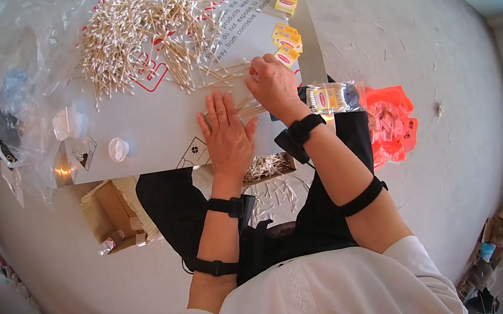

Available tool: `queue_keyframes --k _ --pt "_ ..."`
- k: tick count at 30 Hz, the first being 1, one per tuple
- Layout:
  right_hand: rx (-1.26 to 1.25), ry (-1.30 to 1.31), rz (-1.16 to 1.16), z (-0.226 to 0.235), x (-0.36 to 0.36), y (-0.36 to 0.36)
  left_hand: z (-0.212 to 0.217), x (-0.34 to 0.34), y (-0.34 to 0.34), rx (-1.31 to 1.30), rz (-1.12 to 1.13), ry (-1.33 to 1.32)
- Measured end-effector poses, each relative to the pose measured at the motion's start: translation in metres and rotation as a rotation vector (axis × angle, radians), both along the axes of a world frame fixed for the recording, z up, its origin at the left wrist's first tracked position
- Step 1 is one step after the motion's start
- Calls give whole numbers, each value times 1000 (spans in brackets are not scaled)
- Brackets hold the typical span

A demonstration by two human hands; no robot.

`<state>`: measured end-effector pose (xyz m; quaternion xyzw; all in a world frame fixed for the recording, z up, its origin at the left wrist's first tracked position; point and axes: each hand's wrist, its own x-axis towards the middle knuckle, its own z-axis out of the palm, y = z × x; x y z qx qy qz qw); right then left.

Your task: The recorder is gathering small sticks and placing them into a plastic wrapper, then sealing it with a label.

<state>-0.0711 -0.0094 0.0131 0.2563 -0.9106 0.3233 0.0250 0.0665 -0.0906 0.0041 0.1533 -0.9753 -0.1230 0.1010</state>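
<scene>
My left hand [225, 133] lies flat near the table's front edge, its fingers stretched out. A few cotton swabs [248, 107] lie between it and my right hand [275, 87]. The right hand's fingers are curled together; what they hold, if anything, is hidden. Beyond both hands a big loose heap of cotton swabs [136, 34] spreads over the metal-sheet tabletop [149, 128]. Small yellow cards [287, 39] lie just past my right hand, with another yellow card [287, 2] farther off. To the right of my right wrist is a clear packet of cotton swabs [335, 98] with a yellow-and-red label.
Crumpled clear plastic [27, 93] covers the table's left side, near a small white round container [118, 149]. Below the front edge are an open cardboard box [104, 215] and a box of swabs [269, 166], with swabs scattered on the floor. A red bag [393, 126] with packets lies right.
</scene>
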Motion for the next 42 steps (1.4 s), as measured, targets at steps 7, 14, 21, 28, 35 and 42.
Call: queue_keyframes --k 7,14,21,28,35,42 --pt "-117 -74 179 -1 -2 26 1 6 -6 36 -129 -29" --pt "-164 -1 379 -1 13 33 4 3 -2 105 -159 -14" --pt "-240 -185 303 -1 19 36 4 8 -1 53 -180 -61" --pt "-181 29 281 3 6 12 2 8 1 64 -166 -16" --pt "-136 -17 368 -5 -3 8 1 8 1 95 -106 55" --pt "-120 -85 418 -2 2 14 4 6 3 13 -115 -10"
